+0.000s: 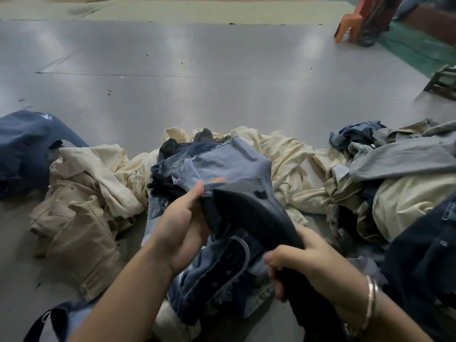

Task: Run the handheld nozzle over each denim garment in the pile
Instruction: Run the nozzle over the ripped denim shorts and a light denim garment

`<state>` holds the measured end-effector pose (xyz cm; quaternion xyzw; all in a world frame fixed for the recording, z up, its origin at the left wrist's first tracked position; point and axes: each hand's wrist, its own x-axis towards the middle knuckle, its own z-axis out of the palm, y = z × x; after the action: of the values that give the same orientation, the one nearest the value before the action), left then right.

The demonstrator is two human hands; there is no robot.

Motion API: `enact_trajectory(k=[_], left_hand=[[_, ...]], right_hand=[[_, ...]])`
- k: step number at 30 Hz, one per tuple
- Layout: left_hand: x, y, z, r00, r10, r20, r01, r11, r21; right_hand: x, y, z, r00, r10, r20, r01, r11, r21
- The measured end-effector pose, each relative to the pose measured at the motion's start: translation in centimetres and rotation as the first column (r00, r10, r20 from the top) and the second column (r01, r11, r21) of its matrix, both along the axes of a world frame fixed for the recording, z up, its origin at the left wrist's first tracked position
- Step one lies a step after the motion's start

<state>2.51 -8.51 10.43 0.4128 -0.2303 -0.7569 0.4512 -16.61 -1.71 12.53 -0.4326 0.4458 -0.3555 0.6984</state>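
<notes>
Progress: early-to-middle, judging by the pile | your right hand (306, 262) is gripping the nozzle (249, 206) over the light denim garment (217, 161) your left hand (180, 223) is pinching | heaped garments (404, 156) on the floor (197, 82) are awaiting passes.

Left hand (181, 219) pinches edge of light blue denim garment (217, 164), thumb on top. Right hand (302, 261) grips handle of dark nozzle (249, 206), head pressed against denim. Bangle (371, 299) on right wrist. Cream garments (291, 154) behind, tan trousers (81, 218) left, grey table (197, 82), orange chair (350, 23) far right.
</notes>
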Motion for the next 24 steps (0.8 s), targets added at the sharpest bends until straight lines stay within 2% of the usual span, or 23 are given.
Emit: enact_trajectory(k=[3, 7, 10, 12, 15, 18, 24], left_hand=[[0.3, 0.0, -0.1, 1.0, 0.004, -0.004, -0.004, 1.0, 0.01], [0.9, -0.1, 0.1, 1.0, -0.003, -0.01, 0.003, 1.0, -0.008], [1.2, -0.8, 0.1, 0.996, 0.056, 0.075, -0.056, 0.998, -0.003], [1.5, -1.2, 0.0, 0.99, 0.064, 0.126, -0.067, 0.998, 0.017], [2.2, -1.5, -0.1, 0.99, 0.036, 0.136, -0.041, 0.998, 0.037], [2.1, -1.3, -0.3, 0.994, 0.028, 0.109, -0.034, 0.998, 0.057], [1.5, -0.9, 0.0, 0.997, 0.025, 0.071, -0.031, 0.996, 0.086]], right_hand=[[0.4, -0.8, -1.1, 0.991, -0.115, -0.065, 0.118, 0.992, 0.051], [-2.2, -2.7, -1.8, 0.925, -0.359, -0.129, 0.362, 0.932, 0.006], [-3.9, -2.2, -1.0, 0.956, -0.28, -0.084, 0.276, 0.96, -0.057], [-4.2, -1.5, -0.2, 0.992, -0.103, -0.074, 0.096, 0.992, -0.085], [-3.0, -0.8, -0.4, 0.982, 0.115, -0.15, -0.125, 0.99, -0.061], [-1.6, -0.6, -1.3, 0.977, 0.088, -0.193, -0.106, 0.991, -0.084], [-1.0, -1.4, -1.6, 0.996, -0.076, -0.041, 0.069, 0.984, -0.163]])
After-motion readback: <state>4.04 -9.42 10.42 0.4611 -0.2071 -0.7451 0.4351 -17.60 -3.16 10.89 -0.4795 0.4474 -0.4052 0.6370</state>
